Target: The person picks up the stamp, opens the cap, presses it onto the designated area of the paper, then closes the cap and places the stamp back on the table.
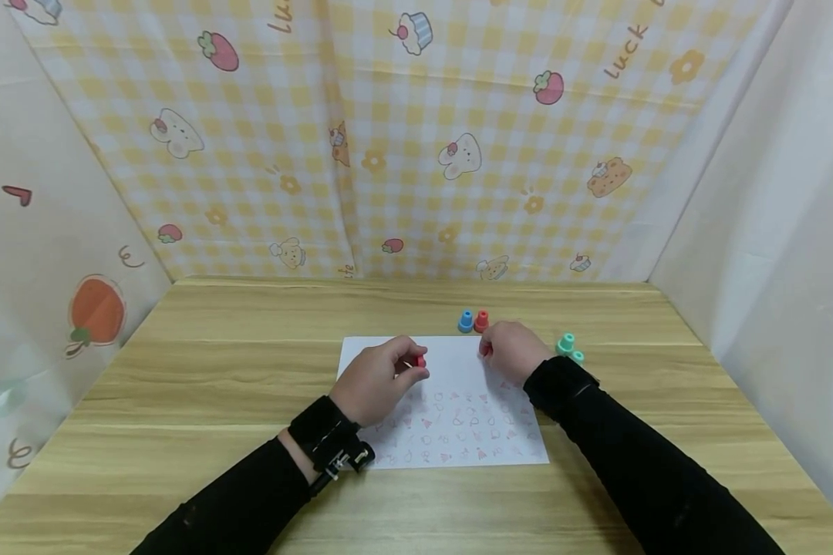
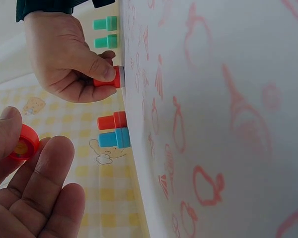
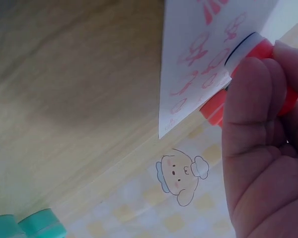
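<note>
My left hand (image 1: 373,384) pinches a small round red cap (image 2: 27,142) between thumb and fingers, above the left part of a white sheet of paper (image 1: 447,366). Rows of small red stamped pictures cover the sheet's lower part. Toward the sheet's upper right, my right hand (image 1: 516,352) grips a red stamp (image 2: 116,77) with a pale base. In the left wrist view that base is right at the paper. The right wrist view has the stamp's white rim (image 3: 242,49) facing the sheet, with fingers hiding much of its body.
Just behind the paper stand a blue stamp (image 1: 466,321) and another red stamp (image 1: 482,321), side by side. Two green stamps (image 2: 106,23) are to the right of my right hand. A yellow checked curtain (image 1: 403,154) hangs along the back edge of the wooden table (image 1: 201,370).
</note>
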`<state>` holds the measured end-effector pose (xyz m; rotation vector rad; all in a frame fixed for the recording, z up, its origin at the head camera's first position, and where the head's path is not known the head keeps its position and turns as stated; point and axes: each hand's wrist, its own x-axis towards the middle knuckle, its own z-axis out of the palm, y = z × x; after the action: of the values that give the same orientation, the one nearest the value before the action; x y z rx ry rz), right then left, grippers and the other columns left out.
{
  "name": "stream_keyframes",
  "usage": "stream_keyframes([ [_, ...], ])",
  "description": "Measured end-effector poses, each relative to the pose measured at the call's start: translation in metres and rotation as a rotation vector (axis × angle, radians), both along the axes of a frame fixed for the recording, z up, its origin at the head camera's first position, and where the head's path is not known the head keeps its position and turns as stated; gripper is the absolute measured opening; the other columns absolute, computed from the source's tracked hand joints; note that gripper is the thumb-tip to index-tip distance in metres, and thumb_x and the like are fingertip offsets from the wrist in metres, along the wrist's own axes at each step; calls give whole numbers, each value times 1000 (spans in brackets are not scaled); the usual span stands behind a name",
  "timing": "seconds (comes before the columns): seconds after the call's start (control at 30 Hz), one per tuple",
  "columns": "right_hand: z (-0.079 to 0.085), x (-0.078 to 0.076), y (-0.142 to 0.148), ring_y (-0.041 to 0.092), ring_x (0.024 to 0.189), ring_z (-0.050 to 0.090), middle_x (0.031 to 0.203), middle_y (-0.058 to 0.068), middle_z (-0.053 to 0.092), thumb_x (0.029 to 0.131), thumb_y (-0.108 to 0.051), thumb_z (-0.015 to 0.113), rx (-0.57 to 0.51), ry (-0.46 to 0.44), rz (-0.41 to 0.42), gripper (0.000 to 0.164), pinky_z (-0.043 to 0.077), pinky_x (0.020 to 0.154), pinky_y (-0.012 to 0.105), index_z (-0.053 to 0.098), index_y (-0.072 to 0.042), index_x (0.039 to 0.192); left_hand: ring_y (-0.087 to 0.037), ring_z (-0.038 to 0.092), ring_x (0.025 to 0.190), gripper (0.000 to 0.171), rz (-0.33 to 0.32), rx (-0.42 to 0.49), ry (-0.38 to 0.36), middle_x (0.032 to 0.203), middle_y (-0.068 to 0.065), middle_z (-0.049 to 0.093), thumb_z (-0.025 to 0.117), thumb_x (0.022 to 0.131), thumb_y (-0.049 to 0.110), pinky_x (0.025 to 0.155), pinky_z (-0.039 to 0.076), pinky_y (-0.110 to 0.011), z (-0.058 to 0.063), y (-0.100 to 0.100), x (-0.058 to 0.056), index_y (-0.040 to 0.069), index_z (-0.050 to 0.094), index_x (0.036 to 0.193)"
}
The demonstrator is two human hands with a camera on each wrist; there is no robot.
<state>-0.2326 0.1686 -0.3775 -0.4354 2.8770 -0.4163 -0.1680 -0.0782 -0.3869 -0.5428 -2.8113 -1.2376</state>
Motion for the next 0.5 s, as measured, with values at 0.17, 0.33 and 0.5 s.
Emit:
stream_keyframes([
  [0.17,2,-3,6,21,85,63,99,6,74,98,-7,69,-41,11,28,10,57,88,39,79,-9,96,-5,68,88,22,-1,-1,4,94,12,75,76,99,21,81,56,-29,-1,0,0,11,71,118],
  [0.33,10,-6,19,20,80,60,94,7,73,97,-10,70,-202,23,-48,8,50,73,31,77,-6,100,-5,68,89,23,-7,0,8,95,11,76,76,99,21,81,56,-28,-1,0,-1,11,71,118],
  [0.5,14,-2,26,18,77,60,91,7,71,101,-14,68,-316,-14,-114,10,48,67,28,75,-6,103,-6,69,90,21,-3,6,6,95,11,76,76,98,20,81,56,-28,0,0,0,11,71,117],
])
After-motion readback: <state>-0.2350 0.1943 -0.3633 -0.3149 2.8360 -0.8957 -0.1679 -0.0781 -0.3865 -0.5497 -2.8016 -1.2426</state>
